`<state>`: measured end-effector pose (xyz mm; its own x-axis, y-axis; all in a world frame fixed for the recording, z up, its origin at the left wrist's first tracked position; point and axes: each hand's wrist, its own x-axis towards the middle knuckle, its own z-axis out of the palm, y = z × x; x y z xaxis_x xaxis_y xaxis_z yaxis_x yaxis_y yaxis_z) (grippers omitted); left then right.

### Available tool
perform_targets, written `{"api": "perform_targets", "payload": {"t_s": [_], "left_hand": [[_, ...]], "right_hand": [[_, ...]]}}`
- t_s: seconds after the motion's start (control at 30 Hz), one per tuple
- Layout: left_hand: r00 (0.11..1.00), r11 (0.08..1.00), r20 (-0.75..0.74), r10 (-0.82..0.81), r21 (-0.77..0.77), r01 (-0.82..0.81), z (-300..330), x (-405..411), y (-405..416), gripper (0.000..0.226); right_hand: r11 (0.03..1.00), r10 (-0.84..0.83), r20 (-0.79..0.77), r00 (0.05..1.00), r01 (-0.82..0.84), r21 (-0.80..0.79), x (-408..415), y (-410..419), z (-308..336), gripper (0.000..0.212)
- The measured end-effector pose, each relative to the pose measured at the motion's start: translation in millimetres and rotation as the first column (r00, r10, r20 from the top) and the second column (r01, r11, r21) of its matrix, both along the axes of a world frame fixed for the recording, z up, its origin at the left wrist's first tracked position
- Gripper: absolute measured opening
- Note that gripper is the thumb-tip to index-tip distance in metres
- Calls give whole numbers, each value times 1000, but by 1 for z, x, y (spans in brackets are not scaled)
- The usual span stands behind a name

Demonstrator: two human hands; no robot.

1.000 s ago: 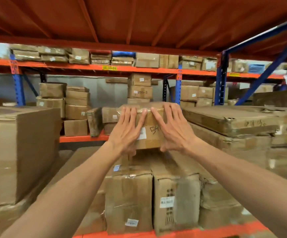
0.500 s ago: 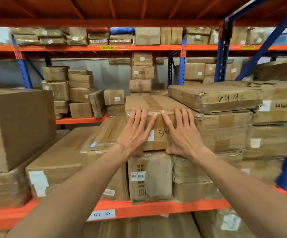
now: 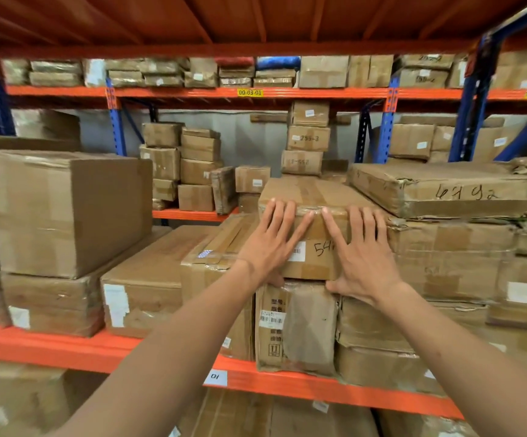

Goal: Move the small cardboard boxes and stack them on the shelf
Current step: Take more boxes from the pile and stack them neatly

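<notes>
A small cardboard box [image 3: 312, 228] is seen lying on top of a stack of cartons on an orange-beamed warehouse shelf [image 3: 66, 345], roughly in the middle of the view. Both hands are laid flat against its near face, side by side, with fingers straight and spread, the fingertips reaching its upper front edge. The left hand [image 3: 273, 244] is placed over the left part of that face and the right hand [image 3: 361, 253] over the right part; between them a white barcode label [image 3: 298, 251] and handwritten digits can be made out. The thumbs are tucked under the lower front edge of the box, so it is pressed by the palms rather than gripped. The box is rested on an upright carton [image 3: 297, 326] with a printed label, which stands at the front edge of the shelf. Just to its right, a wide flat carton [image 3: 445, 190] marked with handwritten numbers is stacked on other battered cartons. To the left, a large brown carton [image 3: 66, 212] is set on a lower one. In the background, another rack [image 3: 193, 93] holding many smaller boxes is visible.
</notes>
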<state>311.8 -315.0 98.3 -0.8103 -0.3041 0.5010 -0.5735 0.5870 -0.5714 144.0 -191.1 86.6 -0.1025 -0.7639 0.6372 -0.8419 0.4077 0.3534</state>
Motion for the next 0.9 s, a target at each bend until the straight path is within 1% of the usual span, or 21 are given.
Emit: {"api": "perform_targets", "payload": {"t_s": [0.1, 0.2, 0.27, 0.33, 0.4, 0.43, 0.53, 0.63, 0.7, 0.73, 0.8, 0.9], "left_hand": [[999, 998, 5, 33, 55, -33, 2, 0, 7, 157], [1000, 995, 4, 23, 96, -23, 4, 3, 13, 154], [999, 995, 10, -30, 96, 29, 7, 8, 13, 151], [990, 980, -1, -141, 145, 139, 13, 19, 9, 144], [971, 955, -86, -223, 181, 235, 17, 36, -3, 140], [964, 953, -149, -222, 174, 247, 16, 47, -13, 140], [933, 952, -337, -126, 223, 209, 3, 90, -53, 140], [901, 947, -433, 12, 295, 129, -15, 147, -102, 140], [851, 927, -513, 113, 363, 96, -22, 188, -133, 141], [810, 911, -561, 170, 403, 88, -24, 209, -148, 142], [700, 879, -653, 290, 471, 76, -25, 248, -176, 144], [503, 849, -756, 420, 523, 78, -24, 302, -217, 147]], "right_hand": [[1000, 16, -6, 1000, -16, 24, -2, 6, 6, 147], [998, -7, 0, 1000, 7, 57, 1, 11, 11, 148], [998, -29, 7, 1000, 29, 59, 6, 11, 13, 146], [999, -28, 18, 999, 27, 41, 14, 9, 17, 139], [1000, 1, 26, 1000, -2, 25, 24, 5, 25, 131], [1000, 17, 23, 1000, -17, 22, 31, 1, 30, 129], [996, 82, -4, 997, -82, 29, 57, -23, 48, 124], [990, 135, -25, 991, -134, 32, 96, -66, 61, 121], [986, 169, -29, 985, -168, 18, 127, -101, 64, 119], [981, 193, -32, 981, -192, 15, 145, -120, 64, 118], [970, 243, -47, 969, -241, 31, 181, -161, 63, 117], [951, 306, -119, 945, -298, 82, 238, -224, 65, 116]]}}
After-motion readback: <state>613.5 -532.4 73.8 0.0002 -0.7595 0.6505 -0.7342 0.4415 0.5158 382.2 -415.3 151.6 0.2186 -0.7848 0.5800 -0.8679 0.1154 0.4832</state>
